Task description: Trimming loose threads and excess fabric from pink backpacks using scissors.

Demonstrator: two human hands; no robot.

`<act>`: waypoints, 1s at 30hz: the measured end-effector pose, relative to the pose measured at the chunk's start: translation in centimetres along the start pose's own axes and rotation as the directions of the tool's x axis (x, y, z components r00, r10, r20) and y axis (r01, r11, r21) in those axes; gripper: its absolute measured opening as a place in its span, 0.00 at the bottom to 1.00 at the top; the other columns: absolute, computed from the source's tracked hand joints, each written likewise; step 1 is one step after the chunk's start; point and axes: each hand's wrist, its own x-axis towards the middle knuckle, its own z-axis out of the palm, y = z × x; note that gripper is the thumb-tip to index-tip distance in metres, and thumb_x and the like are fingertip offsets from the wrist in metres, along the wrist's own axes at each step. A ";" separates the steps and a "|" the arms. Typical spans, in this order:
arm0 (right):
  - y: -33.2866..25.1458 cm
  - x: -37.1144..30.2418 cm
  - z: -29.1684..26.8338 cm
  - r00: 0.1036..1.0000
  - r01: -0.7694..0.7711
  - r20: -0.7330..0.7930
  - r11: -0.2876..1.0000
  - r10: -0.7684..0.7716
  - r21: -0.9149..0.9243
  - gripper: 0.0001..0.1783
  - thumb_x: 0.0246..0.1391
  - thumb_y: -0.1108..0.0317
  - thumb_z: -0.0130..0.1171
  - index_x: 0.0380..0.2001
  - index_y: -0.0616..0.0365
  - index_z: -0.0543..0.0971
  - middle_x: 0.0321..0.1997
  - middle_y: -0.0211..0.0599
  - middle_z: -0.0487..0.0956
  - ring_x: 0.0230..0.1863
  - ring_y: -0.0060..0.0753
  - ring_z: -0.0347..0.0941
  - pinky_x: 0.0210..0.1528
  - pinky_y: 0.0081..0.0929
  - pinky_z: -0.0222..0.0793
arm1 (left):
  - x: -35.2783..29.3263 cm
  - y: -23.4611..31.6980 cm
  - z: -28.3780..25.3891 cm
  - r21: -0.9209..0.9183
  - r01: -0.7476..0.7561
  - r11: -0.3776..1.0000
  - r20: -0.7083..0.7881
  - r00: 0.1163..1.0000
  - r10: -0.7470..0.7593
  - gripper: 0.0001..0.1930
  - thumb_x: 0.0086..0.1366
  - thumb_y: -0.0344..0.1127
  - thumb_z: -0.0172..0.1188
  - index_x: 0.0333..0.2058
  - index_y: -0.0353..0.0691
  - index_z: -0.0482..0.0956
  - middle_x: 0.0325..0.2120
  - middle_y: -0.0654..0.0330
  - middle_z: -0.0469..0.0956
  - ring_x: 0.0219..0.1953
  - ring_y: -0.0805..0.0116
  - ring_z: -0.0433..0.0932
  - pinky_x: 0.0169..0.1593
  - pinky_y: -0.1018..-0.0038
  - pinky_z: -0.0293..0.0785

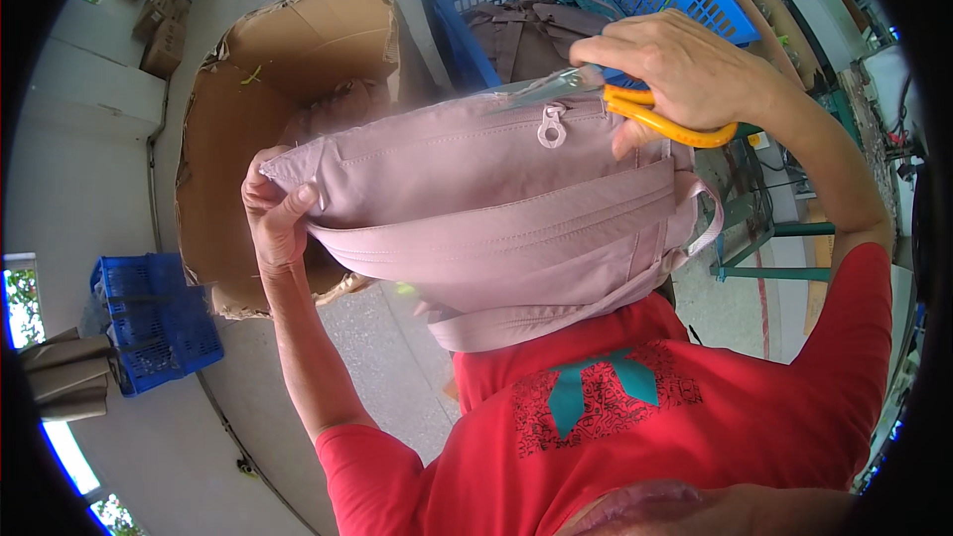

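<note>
A dusty-pink fabric backpack [496, 208] spans the space in front of my chest, tilted on its side, with its broad straps turned toward me. My left hand [280, 213] pinches its left corner between thumb and fingers. In my right hand [685, 69] is a pair of scissors [685, 131] with yellow-orange handles. Their metal blades point left along the bag's upper edge, and I cannot make out whether they are parted. A zipper pull [552, 126] with a ring end hangs just below the blades. The far side of the backpack is hidden.
Behind the bag on the left stands a tall, ragged-edged cardboard box [223, 139] with pink fabric inside. A blue plastic crate [447, 35] holding dark brown bags sits at the back. Another blue crate [164, 323] is by the left wall. Green metal framing [774, 273] stands to the right.
</note>
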 end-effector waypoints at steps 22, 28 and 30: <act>0.5 1.7 0.9 0.987 -0.152 -0.003 0.946 0.160 0.286 0.23 0.40 0.55 0.65 0.32 0.62 0.72 0.17 0.38 0.70 0.18 0.31 0.67 0.22 0.26 0.62 | -0.6 0.6 0.4 -0.024 -0.021 0.999 -0.026 0.999 0.020 0.20 0.39 0.24 0.68 0.35 0.36 0.73 0.29 0.60 0.76 0.32 0.71 0.74 0.42 0.75 0.70; 0.0 3.3 -0.3 0.993 -0.054 -0.080 0.953 0.082 0.298 0.37 0.33 0.50 0.68 0.43 0.63 0.69 0.23 0.38 0.70 0.23 0.31 0.68 0.27 0.24 0.64 | -0.1 2.2 3.3 0.041 -0.068 0.997 -0.003 0.998 0.068 0.20 0.42 0.25 0.67 0.36 0.35 0.71 0.29 0.62 0.74 0.32 0.74 0.72 0.40 0.79 0.68; -0.4 3.9 -0.2 0.998 -0.016 -0.061 0.969 0.032 0.246 0.38 0.31 0.50 0.69 0.43 0.63 0.69 0.21 0.38 0.69 0.22 0.31 0.67 0.27 0.25 0.64 | -0.1 3.1 5.0 0.067 -0.053 0.996 -0.010 0.999 0.054 0.21 0.41 0.25 0.69 0.36 0.36 0.71 0.28 0.63 0.74 0.30 0.76 0.72 0.38 0.81 0.68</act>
